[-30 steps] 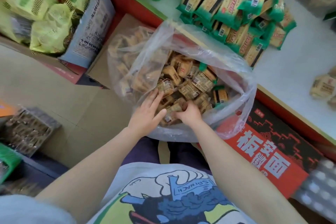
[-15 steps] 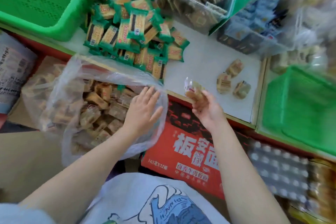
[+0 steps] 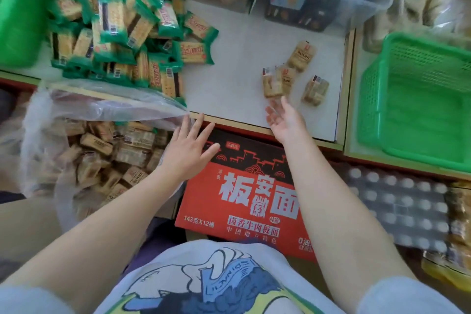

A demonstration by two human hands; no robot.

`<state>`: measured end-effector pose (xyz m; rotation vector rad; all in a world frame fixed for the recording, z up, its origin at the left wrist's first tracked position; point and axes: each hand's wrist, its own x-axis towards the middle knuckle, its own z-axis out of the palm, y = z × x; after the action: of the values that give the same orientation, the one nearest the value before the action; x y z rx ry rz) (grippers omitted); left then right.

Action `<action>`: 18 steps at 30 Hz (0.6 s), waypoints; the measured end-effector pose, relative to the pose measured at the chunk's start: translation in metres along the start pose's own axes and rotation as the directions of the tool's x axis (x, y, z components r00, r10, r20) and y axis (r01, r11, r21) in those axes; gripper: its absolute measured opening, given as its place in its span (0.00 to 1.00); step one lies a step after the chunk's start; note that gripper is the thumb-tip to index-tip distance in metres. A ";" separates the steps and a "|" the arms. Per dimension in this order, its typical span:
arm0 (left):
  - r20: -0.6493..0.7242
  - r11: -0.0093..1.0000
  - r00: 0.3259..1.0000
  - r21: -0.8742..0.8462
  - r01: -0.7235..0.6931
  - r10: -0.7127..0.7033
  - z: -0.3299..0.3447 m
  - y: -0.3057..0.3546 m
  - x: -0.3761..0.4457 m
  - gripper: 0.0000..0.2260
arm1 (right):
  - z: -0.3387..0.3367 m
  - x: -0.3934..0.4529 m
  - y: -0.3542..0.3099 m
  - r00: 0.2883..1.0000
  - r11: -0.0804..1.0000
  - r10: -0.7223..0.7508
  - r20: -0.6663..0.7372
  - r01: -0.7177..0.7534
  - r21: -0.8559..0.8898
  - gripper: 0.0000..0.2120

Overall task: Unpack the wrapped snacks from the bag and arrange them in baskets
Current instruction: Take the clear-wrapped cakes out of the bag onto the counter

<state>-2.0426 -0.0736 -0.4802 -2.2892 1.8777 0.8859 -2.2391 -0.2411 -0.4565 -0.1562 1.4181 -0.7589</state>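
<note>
Both hands spread, holding nothing; left hand (image 3: 187, 150) beside the bag (image 3: 84, 140); right hand (image 3: 286, 121) just below four snacks (image 3: 274, 83).

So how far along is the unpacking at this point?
Early. Done: four tan wrapped snacks and a heap of green-wrapped biscuit packs lie on the white shelf. In hand: nothing; right hand and left hand are open. Left: the clear plastic bag is nearly full and the green mesh basket empty.

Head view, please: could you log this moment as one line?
left hand: open, by clear bag | right hand: open, empty | tan snacks: on shelf | green basket: no snacks visible
</note>
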 end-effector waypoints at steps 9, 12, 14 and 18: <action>-0.338 0.919 0.916 -0.386 0.075 -0.217 -0.014 -0.056 -0.058 0.22 | 0.050 -0.102 0.081 0.935 0.875 -0.012 0.355 0.181 -0.450 0.04; -0.287 0.841 0.826 -0.414 0.349 -0.485 0.005 -0.126 -0.109 0.25 | 0.098 -0.122 0.144 0.870 0.674 0.109 0.481 0.290 -0.679 0.04; -0.188 0.795 0.799 -0.368 0.482 -0.572 0.018 -0.171 -0.138 0.28 | 0.125 -0.118 0.196 0.849 0.500 0.213 0.483 0.330 -0.801 0.05; -0.089 0.826 0.840 -0.260 0.499 -0.535 0.030 -0.226 -0.168 0.31 | 0.163 -0.102 0.280 0.893 0.213 0.256 0.370 0.322 -0.923 0.14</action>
<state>-1.8639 0.1458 -0.4987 -2.8698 1.1106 0.8854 -1.9781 -0.0258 -0.4895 -1.3337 1.2110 0.3372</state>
